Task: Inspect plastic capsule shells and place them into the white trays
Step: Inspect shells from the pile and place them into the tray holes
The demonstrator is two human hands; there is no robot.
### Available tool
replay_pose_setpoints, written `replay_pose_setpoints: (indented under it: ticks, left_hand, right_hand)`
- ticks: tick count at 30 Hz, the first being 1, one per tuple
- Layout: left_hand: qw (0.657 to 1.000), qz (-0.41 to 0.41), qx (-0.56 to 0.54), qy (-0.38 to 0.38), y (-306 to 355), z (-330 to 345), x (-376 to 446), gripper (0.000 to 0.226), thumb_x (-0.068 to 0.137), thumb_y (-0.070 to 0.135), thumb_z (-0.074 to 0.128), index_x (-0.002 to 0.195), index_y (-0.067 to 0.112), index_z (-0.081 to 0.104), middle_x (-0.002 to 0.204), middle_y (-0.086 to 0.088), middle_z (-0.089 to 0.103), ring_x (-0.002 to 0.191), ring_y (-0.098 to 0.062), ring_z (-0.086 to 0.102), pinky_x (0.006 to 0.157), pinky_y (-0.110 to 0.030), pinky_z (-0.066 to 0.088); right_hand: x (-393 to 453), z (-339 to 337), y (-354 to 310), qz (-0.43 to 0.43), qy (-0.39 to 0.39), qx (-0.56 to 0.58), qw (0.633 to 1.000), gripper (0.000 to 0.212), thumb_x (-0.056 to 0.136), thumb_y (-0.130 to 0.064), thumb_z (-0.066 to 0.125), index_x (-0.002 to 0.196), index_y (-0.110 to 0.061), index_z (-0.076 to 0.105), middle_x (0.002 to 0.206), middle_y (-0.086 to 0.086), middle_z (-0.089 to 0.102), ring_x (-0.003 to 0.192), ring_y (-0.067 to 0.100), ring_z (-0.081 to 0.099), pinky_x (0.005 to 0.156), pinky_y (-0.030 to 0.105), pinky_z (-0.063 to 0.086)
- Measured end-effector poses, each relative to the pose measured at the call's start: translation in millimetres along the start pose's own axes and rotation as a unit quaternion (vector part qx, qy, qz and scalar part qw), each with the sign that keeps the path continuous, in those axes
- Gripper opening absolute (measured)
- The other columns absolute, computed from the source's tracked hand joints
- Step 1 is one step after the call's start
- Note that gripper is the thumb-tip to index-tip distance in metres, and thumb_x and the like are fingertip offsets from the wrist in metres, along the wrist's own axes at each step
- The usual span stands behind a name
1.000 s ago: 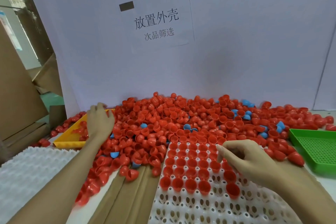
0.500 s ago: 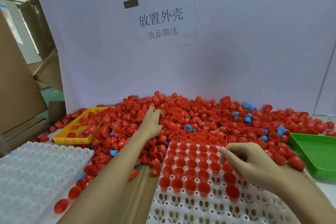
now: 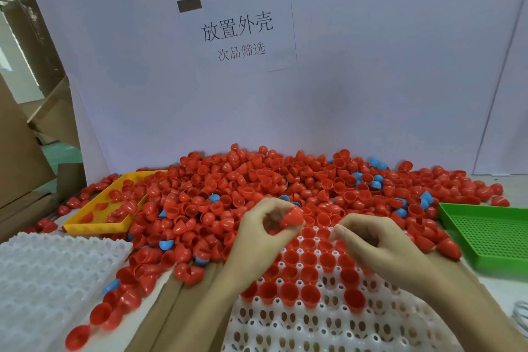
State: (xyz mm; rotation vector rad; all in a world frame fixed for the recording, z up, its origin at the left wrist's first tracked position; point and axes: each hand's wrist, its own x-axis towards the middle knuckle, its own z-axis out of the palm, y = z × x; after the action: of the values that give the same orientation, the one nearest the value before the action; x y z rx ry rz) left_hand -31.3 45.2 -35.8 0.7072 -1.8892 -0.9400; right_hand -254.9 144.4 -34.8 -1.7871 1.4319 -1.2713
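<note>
Red capsule shell [image 3: 293,217]: one half-shell, pinched at the fingertips of the left hand [image 3: 264,233], raised just above the far edge of the white tray [image 3: 300,326]. Further red shells sit curled inside that palm.

Right hand [image 3: 371,240]: fingers curled inward over the tray's filled rows, thumb tip close to the held shell; whether it holds anything cannot be told.

White tray: near rows vacant, far rows seated with red shells, open side up.

Loose shell pile [image 3: 257,180]: mostly red, a few blue, heaped behind the tray.

Second white tray [image 3: 43,274]: left. Yellow tray [image 3: 97,227]: far left, some red shells inside. Green tray [image 3: 485,237]: right.

Paper sign [image 3: 237,28] on backboard: "放置外壳", below it "次品筛选".
</note>
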Motion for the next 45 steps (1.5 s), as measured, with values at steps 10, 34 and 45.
replay_pose_setpoints:
  ticks: [10,34,45]
  left_hand:
    - [0.997,-0.039,-0.050,-0.053,1.7,32.1,-26.5,0.035,0.085,0.027,0.086,0.110,0.027,0.062,0.099,0.008,0.071,0.095,-0.015,0.071,0.087,-0.032,0.059]
    - [0.990,0.017,-0.140,-0.028,6.2,24.7,-25.5,0.018,0.099,0.022,0.073,0.117,0.023,0.071,0.112,-0.002,0.077,0.105,-0.023,0.075,0.090,-0.027,0.059]
    - [0.981,-0.025,-0.176,-0.072,5.3,28.6,-28.2,0.032,0.106,0.017,0.061,0.132,0.024,0.046,0.109,-0.009,0.074,0.093,-0.029,0.077,0.082,-0.034,0.062]
  right_hand:
    - [-0.9,5.3,-10.0,-0.007,-0.039,0.017,0.999,0.026,0.089,-0.038,0.081,0.113,-0.029,0.075,0.100,-0.003,0.075,0.073,0.022,0.075,0.063,0.023,0.056]
    - [-2.8,-2.1,-17.9,0.000,-0.066,0.051,0.997,0.030,0.089,-0.037,0.084,0.116,-0.030,0.075,0.105,0.005,0.075,0.095,0.024,0.076,0.083,0.039,0.064]
    - [-4.2,3.9,-20.9,0.051,-0.046,0.059,0.996,0.019,0.100,-0.034,0.070,0.093,-0.018,0.078,0.067,-0.007,0.066,0.060,0.009,0.059,0.061,0.019,0.047]
